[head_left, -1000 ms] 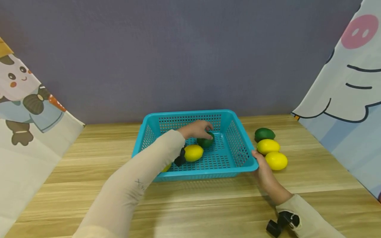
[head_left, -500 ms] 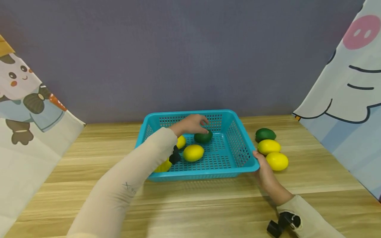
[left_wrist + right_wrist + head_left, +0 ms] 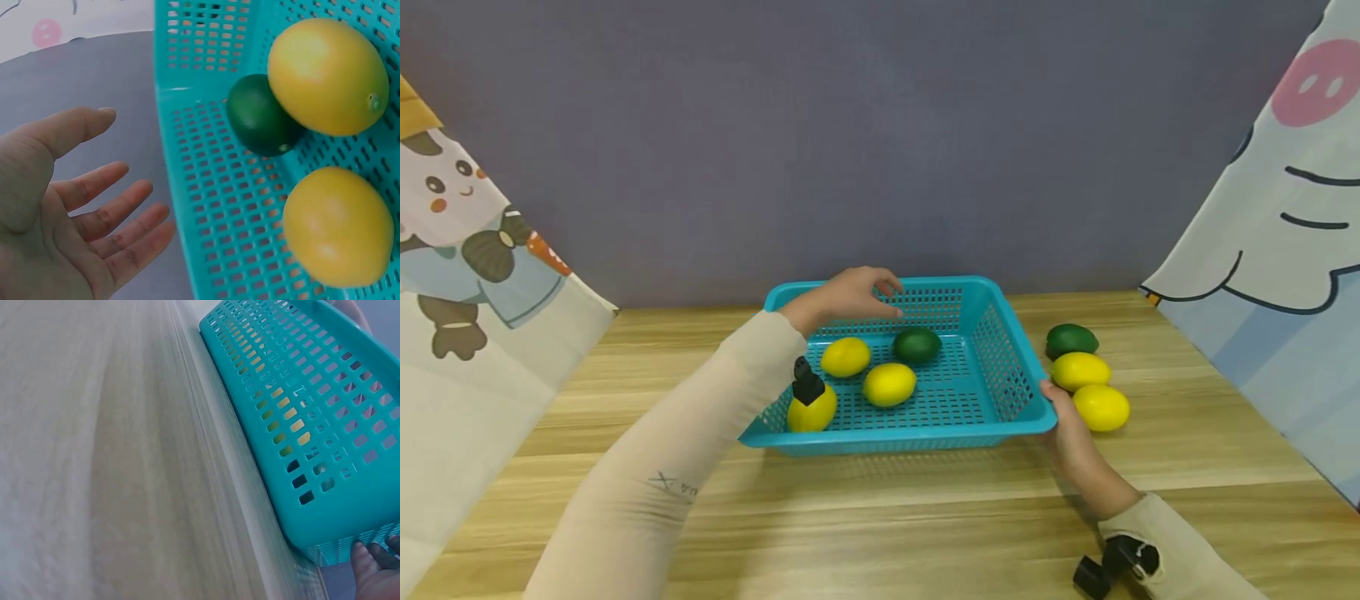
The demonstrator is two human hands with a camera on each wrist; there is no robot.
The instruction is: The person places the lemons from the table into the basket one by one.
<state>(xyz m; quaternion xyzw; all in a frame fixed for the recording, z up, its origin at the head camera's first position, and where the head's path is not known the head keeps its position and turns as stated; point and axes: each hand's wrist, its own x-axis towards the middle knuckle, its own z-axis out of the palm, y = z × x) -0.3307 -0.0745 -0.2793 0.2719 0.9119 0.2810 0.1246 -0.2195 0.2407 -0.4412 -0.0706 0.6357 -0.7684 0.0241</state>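
Note:
A turquoise plastic basket [image 3: 887, 435] with slotted walls sits on the table. Inside it lie three lemons, one at the back left [image 3: 846, 357], one in the middle [image 3: 890, 385] and one at the front left [image 3: 818, 414], partly covered by the wrist camera. A dark green, lime-like fruit [image 3: 917, 345] rests behind the middle lemon. Over the basket's back left part hovers my left hand [image 3: 852, 295], empty, thumb and fingers spread apart; the left wrist view shows its palm [image 3: 81, 212] bare. My right hand [image 3: 1071, 437] grips the near right corner, thumb at the rim, fingers against the outer wall.
On the wooden table [image 3: 925, 525], right of the basket, a second dark green fruit [image 3: 1072, 341] and two lemons, one behind [image 3: 1081, 371] and one in front [image 3: 1102, 407], lie in a row. A grey wall [image 3: 880, 150] stands close behind the basket.
My left hand has let go of the green fruit in the basket, risen and moved back to the left, uncovering the lemons. The right hand keeps its place on the corner.

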